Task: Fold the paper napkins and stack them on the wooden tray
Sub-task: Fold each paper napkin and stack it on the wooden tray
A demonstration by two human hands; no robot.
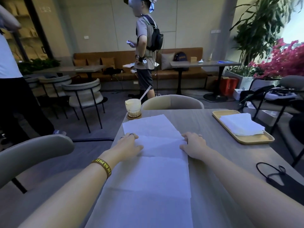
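The spread napkin is thin white paper, matt, with crease lines across it. The folded stack is the same paper, lying on a tray of pale, smooth wood with a dull satin finish. The surface is grey with a fine wood grain, matt and smooth; on it are a clear glossy glass on a round wooden coaster, and a matt black cloth mask with thin cord loops, while the wristband looks like matt rubber.
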